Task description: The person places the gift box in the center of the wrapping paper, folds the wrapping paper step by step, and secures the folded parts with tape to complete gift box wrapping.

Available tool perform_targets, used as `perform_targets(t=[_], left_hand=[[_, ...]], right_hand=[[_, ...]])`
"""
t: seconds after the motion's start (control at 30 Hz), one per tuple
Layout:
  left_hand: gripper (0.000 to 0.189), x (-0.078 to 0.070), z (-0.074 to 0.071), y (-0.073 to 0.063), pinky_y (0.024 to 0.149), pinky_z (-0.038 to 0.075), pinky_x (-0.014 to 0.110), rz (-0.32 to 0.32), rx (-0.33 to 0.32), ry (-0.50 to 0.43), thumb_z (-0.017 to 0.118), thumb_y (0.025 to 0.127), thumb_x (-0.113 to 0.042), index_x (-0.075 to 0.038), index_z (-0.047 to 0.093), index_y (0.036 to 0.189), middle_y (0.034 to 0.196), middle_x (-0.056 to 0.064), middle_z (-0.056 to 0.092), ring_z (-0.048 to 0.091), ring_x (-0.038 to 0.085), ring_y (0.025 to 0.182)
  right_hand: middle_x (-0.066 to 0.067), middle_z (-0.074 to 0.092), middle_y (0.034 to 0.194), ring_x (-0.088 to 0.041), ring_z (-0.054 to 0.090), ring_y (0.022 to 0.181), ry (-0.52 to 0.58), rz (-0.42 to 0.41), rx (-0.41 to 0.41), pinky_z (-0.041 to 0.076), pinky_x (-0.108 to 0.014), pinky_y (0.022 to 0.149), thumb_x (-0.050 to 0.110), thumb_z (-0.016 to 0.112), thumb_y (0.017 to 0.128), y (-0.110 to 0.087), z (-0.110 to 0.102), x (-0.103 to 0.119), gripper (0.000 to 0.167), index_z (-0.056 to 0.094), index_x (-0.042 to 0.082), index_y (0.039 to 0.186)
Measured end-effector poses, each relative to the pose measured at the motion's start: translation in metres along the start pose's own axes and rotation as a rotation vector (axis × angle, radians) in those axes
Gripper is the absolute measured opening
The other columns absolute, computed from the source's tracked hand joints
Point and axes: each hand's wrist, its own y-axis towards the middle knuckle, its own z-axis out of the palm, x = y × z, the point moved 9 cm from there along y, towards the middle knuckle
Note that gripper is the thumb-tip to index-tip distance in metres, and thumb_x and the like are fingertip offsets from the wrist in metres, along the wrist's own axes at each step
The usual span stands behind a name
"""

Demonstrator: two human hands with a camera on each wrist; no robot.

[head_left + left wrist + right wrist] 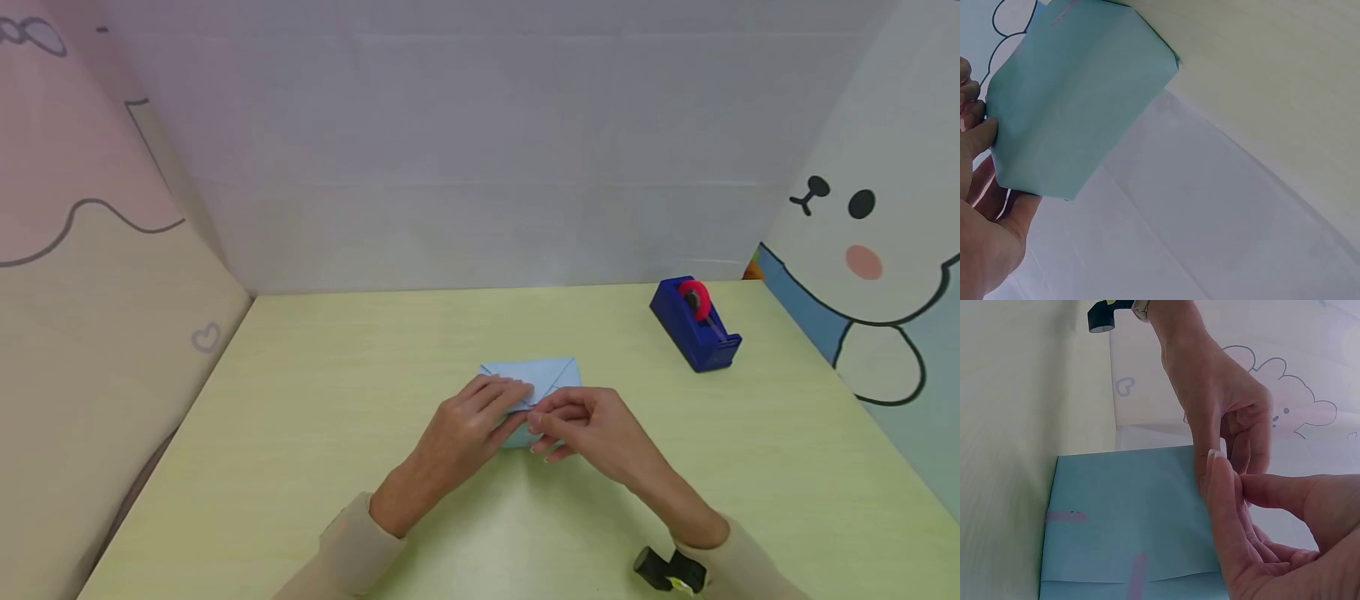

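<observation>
A box-shaped package [561, 372] wrapped in light blue paper stands on the table, its folded end with diagonal creases facing up. My left hand [467, 425] holds it from the left, fingers across the folded flap; in the left wrist view the thumb and fingers are around the package's [1079, 94] edge. Bent at the flap's edge, the fingers of my right hand [596, 429] have thumb and index tips together beside the left fingertips. I cannot tell whether they pinch anything. Purplish tape strips [1067, 516] stick to the package's blue side in the right wrist view.
A dark blue tape dispenser [693, 329] with a red-cored roll stands at the back right of the pale green table [337, 358]. White and cartoon-printed panels [480, 167] enclose the table's back and sides. A black device [667, 571] sits by the right sleeve.
</observation>
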Motion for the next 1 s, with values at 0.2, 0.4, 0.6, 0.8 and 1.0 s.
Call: perform_targets(t=[0.2, 0.4, 0.6, 0.8, 1.0], left_hand=[[0.030, -0.0048, -0.0005, 0.0009, 0.093, 0.056, 0.027, 0.064, 0.013, 0.058, 0.089, 0.079, -0.007, -0.004, 0.080, 0.108, 0.109, 0.011, 0.074, 0.069, 0.025, 0.101], [0.029, -0.0057, -0.0010, 0.0025, 0.090, 0.057, 0.026, 0.065, 0.029, 0.070, 0.088, 0.081, -0.008, -0.005, 0.080, 0.108, 0.109, 0.010, 0.073, 0.068, 0.024, 0.100], [0.024, -0.0026, -0.0004, 0.0036, 0.084, 0.058, 0.024, 0.030, 0.039, 0.027, 0.085, 0.084, -0.008, -0.004, 0.080, 0.108, 0.109, 0.010, 0.073, 0.067, 0.023, 0.099], [0.024, -0.0006, -0.0002, 0.0018, 0.075, 0.058, 0.022, 0.024, 0.028, -0.023, 0.079, 0.084, -0.005, -0.004, 0.079, 0.108, 0.110, 0.010, 0.072, 0.066, 0.022, 0.097], [0.021, 0.0016, -0.0004, 0.0009, 0.072, 0.057, 0.022, 0.012, 0.001, -0.031, 0.081, 0.086, -0.010, -0.005, 0.080, 0.106, 0.107, 0.009, 0.073, 0.066, 0.021, 0.094]], right_hand=[[-0.021, 0.075, 0.094, -0.039, 0.075, 0.083, 0.000, -0.003, -0.012, 0.062, -0.046, 0.071, 0.012, 0.070, 0.098, -0.0009, -0.0001, 0.0002, 0.027, 0.066, -0.013, 0.110], [-0.021, 0.076, 0.091, -0.035, 0.076, 0.081, -0.032, -0.007, -0.048, 0.062, -0.042, 0.071, 0.014, 0.073, 0.097, -0.0026, -0.0006, -0.0010, 0.027, 0.069, -0.011, 0.106], [-0.018, 0.076, 0.088, -0.035, 0.076, 0.080, -0.031, -0.017, -0.087, 0.062, -0.044, 0.074, 0.013, 0.075, 0.095, -0.0042, -0.0026, -0.0037, 0.026, 0.069, -0.011, 0.104], [-0.015, 0.076, 0.085, -0.033, 0.076, 0.079, -0.088, -0.054, -0.130, 0.062, -0.036, 0.071, 0.013, 0.076, 0.095, -0.0043, -0.0028, -0.0050, 0.022, 0.072, -0.009, 0.100], [-0.004, 0.077, 0.080, -0.024, 0.076, 0.073, -0.261, -0.122, -0.252, 0.059, -0.026, 0.064, 0.014, 0.079, 0.091, -0.0058, -0.0039, -0.0007, 0.012, 0.079, 0.002, 0.092]])
